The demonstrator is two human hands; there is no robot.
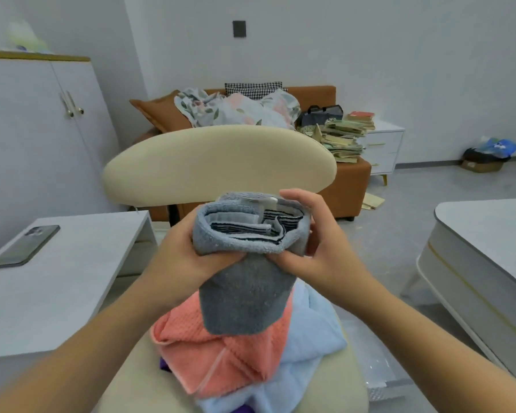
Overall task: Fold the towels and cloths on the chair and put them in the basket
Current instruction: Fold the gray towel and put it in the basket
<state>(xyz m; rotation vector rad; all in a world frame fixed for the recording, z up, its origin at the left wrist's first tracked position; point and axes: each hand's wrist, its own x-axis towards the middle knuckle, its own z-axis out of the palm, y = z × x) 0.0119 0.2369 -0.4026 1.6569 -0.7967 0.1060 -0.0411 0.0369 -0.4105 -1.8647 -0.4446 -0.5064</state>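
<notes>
A folded grey-blue towel [245,281] with striped inner layers is held up above the cream chair [218,162]. My left hand [185,254] grips its left side and my right hand [316,245] grips its right side, fingers curled round the fold. Its loose lower end hangs down over the pile on the seat. There lie a coral towel [221,359], a light blue cloth [307,347] and a bit of purple cloth [165,365]. No basket is in view.
A white side table [72,281] with a phone [26,246] stands to the left. A grey-white table [486,263] is at the right. Behind the chair is an orange sofa [352,186] with bedding and stacked books. A white cabinet [27,129] is at the far left.
</notes>
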